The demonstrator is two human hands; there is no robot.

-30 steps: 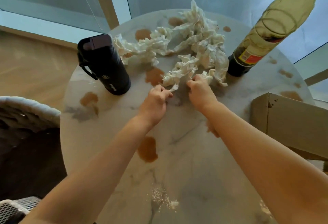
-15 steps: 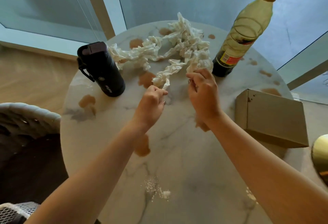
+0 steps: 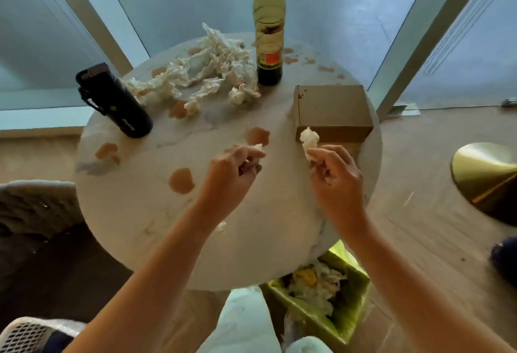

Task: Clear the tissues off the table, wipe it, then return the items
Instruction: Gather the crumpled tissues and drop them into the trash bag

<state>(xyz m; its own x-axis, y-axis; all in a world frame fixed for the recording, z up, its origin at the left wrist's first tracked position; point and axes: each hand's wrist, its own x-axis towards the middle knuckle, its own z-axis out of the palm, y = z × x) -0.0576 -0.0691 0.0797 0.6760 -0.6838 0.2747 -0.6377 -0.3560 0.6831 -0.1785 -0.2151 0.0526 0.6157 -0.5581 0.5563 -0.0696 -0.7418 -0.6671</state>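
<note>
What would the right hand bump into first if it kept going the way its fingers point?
Probably the cardboard box. The right hand, pinching a tissue wad, points up and slightly left toward the box's near left corner. The wad would likely touch first, though depth is unclear.

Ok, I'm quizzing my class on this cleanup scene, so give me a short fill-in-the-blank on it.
1. The right hand pinches a crumpled ____.
2. The black flask stands on the table's ____ side.
3. The tall bottle has a ____ cap.
4. The cardboard box is ____.

Answers: tissue; left; brown; closed
</note>
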